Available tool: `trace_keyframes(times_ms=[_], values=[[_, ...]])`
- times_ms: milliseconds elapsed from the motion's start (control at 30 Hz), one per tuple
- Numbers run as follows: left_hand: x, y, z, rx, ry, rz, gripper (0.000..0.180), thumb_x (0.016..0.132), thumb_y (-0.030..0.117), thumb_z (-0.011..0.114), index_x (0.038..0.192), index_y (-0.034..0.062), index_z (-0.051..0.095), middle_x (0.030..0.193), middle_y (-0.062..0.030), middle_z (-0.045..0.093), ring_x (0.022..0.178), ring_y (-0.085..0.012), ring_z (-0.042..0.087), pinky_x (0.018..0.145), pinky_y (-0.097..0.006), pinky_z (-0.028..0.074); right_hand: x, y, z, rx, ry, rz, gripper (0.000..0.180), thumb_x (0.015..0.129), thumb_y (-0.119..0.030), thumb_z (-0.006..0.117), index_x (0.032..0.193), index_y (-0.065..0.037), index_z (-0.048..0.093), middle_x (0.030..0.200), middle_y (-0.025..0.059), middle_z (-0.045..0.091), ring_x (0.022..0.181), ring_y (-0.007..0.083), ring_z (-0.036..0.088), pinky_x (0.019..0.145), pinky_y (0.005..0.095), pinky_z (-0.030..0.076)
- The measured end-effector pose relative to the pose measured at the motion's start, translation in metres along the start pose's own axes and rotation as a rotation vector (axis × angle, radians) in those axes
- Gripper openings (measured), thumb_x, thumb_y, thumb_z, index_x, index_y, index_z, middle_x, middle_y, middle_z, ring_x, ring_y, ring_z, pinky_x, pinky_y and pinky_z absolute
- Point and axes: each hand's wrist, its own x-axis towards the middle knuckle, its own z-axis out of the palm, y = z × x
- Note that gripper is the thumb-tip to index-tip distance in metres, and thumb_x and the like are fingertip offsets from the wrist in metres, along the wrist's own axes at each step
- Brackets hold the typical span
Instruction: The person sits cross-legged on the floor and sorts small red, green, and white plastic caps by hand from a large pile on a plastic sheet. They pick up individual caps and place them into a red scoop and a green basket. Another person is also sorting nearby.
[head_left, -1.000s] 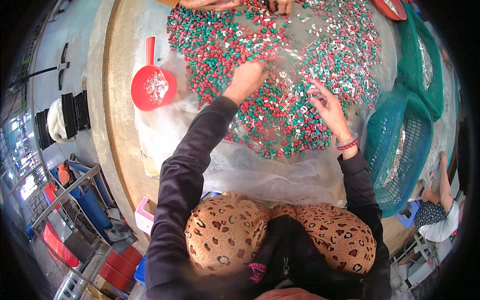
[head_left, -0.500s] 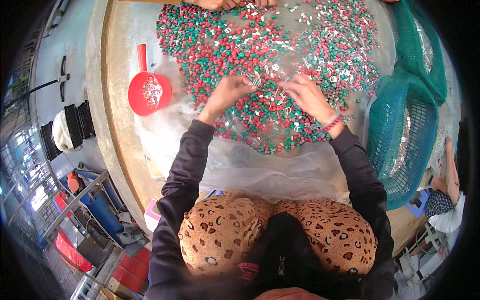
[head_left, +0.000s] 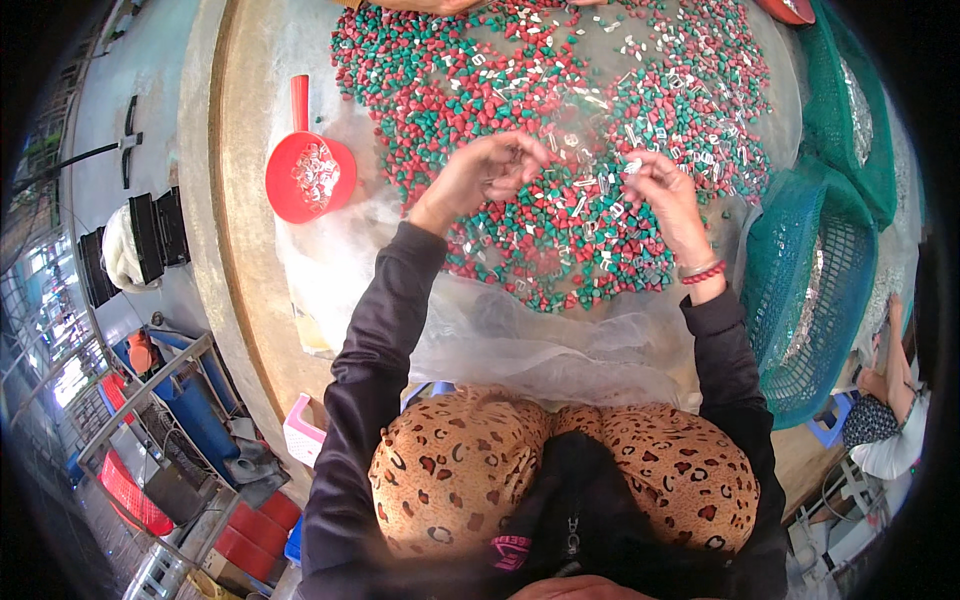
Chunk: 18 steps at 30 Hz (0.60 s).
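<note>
A wide spread of small red and green cone-like stones [head_left: 480, 95] covers the table, with small white and silvery metal pieces, some like little buckles, mixed among them. My right hand [head_left: 668, 195], wearing a red bracelet, pinches a small white metal piece [head_left: 632, 166] between thumb and fingertips, above the right part of the spread. To its left, my left hand [head_left: 492, 172] hovers over the stones with its fingers curled together. Whatever those fingers hold is hidden. Left of the spread lies a red scoop [head_left: 350, 175] with several shiny pieces inside.
Green mesh-lined baskets [head_left: 775, 250] with shiny pieces stand along the right side. Thin translucent sheeting [head_left: 540, 340] hangs at the table's near edge. Another person's hand [head_left: 430, 5] shows at the far edge, and a red container [head_left: 790, 10] is at the far right.
My hands have moved apart: the left slightly up and right, the right outward to the right. The right now shows a white piece in its pinch. The whole view has shifted slightly.
</note>
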Motion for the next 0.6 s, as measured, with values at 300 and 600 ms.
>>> trace_keyframes(times_ms=[300, 600], values=[[0.068, -0.036, -0.030, 2.150, 0.228, 0.247, 0.019, 0.086, 0.013, 0.057, 0.104, 0.0099, 0.061, 0.090, -0.0106, 0.065, 0.084, -0.0286, 0.066, 0.068, -0.040, 0.054, -0.008, -0.016, -0.020, 0.061, -0.132, 0.071, 0.008, 0.090, -0.017, 0.054, 0.091, -0.010, 0.054, 0.077, -0.0035, 0.052, 0.069, 0.0073, 0.052, 0.058, 0.0226, 0.037], [0.025, -0.020, -0.021, 0.738, 0.344, 0.018, 0.015, 0.085, 0.017, 0.053, 0.096, 0.0080, 0.056, 0.076, -0.0027, 0.057, 0.058, -0.0146, 0.048, 0.049, -0.029, 0.038, 0.039, 0.039, 0.022, -1.365, -0.250, -0.428, 0.018, 0.083, -0.016, 0.059, 0.096, -0.005, 0.065, 0.078, 0.0166, 0.064, 0.074, 0.0338, 0.064, 0.066, 0.0430, 0.049]])
